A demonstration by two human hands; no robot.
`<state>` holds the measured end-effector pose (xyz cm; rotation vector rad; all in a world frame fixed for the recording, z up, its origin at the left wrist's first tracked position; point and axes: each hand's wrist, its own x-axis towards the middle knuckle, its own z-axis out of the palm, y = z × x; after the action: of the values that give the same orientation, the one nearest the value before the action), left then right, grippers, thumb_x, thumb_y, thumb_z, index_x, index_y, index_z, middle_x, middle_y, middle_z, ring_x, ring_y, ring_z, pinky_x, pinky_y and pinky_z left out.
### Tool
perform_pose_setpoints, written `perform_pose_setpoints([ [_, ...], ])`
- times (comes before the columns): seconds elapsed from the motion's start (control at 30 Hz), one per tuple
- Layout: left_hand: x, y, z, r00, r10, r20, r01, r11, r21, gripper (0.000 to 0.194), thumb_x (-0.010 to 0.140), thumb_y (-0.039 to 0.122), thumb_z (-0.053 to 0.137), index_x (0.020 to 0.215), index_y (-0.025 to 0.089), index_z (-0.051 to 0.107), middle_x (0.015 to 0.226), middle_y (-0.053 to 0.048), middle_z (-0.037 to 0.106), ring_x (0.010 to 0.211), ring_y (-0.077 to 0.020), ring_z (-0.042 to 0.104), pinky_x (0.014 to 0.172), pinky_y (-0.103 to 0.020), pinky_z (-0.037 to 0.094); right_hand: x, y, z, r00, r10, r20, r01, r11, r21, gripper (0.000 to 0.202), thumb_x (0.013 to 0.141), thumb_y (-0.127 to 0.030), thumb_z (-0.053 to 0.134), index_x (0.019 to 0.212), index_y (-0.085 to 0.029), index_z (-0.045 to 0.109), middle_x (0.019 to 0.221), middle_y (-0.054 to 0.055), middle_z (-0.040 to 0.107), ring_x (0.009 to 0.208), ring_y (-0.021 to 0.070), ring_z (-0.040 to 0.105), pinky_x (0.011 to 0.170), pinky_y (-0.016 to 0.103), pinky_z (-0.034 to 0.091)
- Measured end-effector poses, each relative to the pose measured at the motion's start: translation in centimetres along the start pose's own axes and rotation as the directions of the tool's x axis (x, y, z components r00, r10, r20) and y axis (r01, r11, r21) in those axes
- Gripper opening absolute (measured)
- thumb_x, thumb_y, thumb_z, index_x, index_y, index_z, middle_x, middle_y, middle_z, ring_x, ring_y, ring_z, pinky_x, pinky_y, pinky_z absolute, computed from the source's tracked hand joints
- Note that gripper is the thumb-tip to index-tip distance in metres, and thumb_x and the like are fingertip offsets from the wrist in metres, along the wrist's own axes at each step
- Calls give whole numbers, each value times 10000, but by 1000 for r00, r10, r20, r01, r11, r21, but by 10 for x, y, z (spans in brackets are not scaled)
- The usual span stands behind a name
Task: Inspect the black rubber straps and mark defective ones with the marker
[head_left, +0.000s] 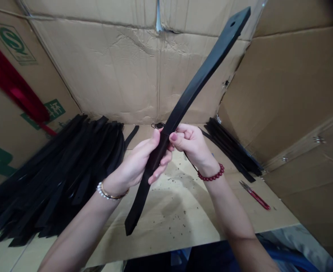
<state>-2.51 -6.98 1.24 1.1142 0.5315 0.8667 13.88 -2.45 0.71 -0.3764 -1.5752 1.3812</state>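
A long black strap with a small hole near its upper end slants up to the right in front of me. My left hand is wrapped round its lower middle, thumb on top and fingertips showing at the far side. Just above, my right hand is closed with its thumb against the strap's right edge. A thin dark cord runs down from the right hand toward the wrist; whether the fingers grip it too is hidden. The strap's pointed lower end hangs free over the table.
A big heap of black straps lies at the left, a smaller stack at the right. Red-handled thread snips rest near the right edge. Dark crumbs dot the tabletop. Cardboard walls enclose the back and sides; a red strip hangs left.
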Motion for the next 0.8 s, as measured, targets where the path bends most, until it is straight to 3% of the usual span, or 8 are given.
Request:
perform_pose_setpoints([
  [0.07,3,-2,2,988,101,-121,-85,988,128,450,912,617,529,881,169,568,633,39,559,379,-49,477,333,-149,375,1,0,-2,997,-33,-75,33,999,-4,313,750,-414,822,770,-165,633,485,-89,482,431,37,405,438,178,329],
  [0.17,6,-3,2,913,299,-277,-176,901,396,349,850,483,701,920,172,560,766,19,613,567,-79,595,522,-180,505,2,-2,-2,975,-76,-211,61,995,-77,378,750,-367,832,674,-177,513,446,-124,370,405,14,257,412,171,232],
  [0.27,8,-6,-1,866,417,-277,-202,797,569,304,820,394,751,964,166,611,914,-22,662,774,-132,648,706,-242,556,3,-1,2,950,-95,-297,50,987,-156,415,744,-397,829,672,-182,481,448,-125,358,422,17,226,412,177,183],
  [0.37,8,-8,0,848,470,-245,-282,791,543,243,878,326,693,1044,158,639,979,-50,690,807,-137,645,731,-248,559,4,3,2,956,-98,-278,62,989,-137,384,750,-432,816,717,-182,526,470,-108,414,425,27,260,413,187,210],
  [0.5,4,-3,1,923,346,-165,-266,889,373,204,941,327,618,1031,150,662,906,-41,705,664,-96,631,647,-209,542,4,4,-8,988,-32,-154,24,998,-55,339,781,-449,789,750,-172,596,462,-112,362,405,28,234,399,201,178],
  [0.63,2,-1,-5,983,180,-49,-165,962,220,256,977,364,554,913,141,663,795,-17,665,592,-83,617,585,-200,509,2,4,-15,996,83,37,-84,996,12,442,784,-543,753,997,-159,707,523,-64,501,408,36,314,395,214,139],
  [0.73,7,-5,-7,988,138,-74,-125,978,165,289,984,382,536,869,137,637,743,-3,627,568,-73,589,553,-191,476,2,4,-12,996,85,-2,-85,996,27,444,738,-521,802,959,-146,716,506,-64,497,425,49,380,399,206,186],
  [0.8,10,-7,-7,967,197,-162,-160,963,217,294,978,410,541,899,139,625,767,-2,629,555,-63,575,553,-191,463,4,4,-9,994,63,-94,-62,998,15,404,714,-484,834,868,-138,694,471,-85,451,408,41,343,395,203,200],
])
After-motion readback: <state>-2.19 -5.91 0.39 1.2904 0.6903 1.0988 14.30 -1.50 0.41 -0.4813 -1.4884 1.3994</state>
